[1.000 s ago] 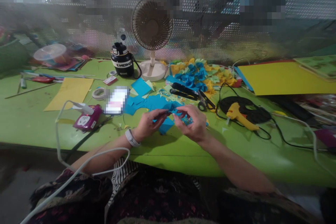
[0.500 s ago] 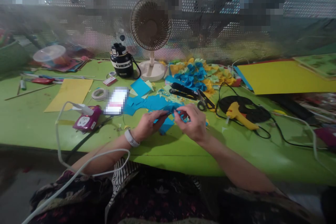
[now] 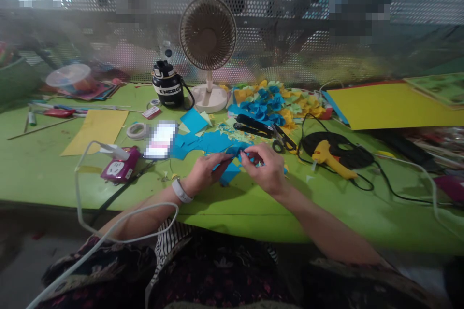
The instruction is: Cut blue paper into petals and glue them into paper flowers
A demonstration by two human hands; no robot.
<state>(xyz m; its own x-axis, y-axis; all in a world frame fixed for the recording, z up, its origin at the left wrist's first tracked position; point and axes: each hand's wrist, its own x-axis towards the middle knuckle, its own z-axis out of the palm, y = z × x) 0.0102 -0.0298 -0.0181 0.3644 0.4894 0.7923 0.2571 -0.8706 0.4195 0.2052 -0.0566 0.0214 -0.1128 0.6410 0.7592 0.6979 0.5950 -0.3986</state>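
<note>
Both my hands meet over the near middle of the green table (image 3: 43,169). My left hand (image 3: 205,173), with a white wristband, pinches a small piece of blue paper (image 3: 237,150) between thumb and fingers. My right hand (image 3: 266,169) pinches the other side of the same blue piece, fingers curled. A larger blue paper scrap (image 3: 228,172) lies on the table under my hands. More blue sheets (image 3: 195,120) lie just beyond.
Black scissors (image 3: 281,139) and a black stapler (image 3: 253,125) lie behind my hands. A yellow glue gun (image 3: 331,158) with black cable sits right. A pile of folded blue and yellow paper (image 3: 277,101), a desk fan (image 3: 208,48), a black jug (image 3: 168,88), tape roll (image 3: 137,130), pink power strip (image 3: 119,168), yellow sheets (image 3: 391,106).
My fingers have drawn slightly closer together on the blue piece, working it; the arms stay in place. Nothing else on the table has moved.
</note>
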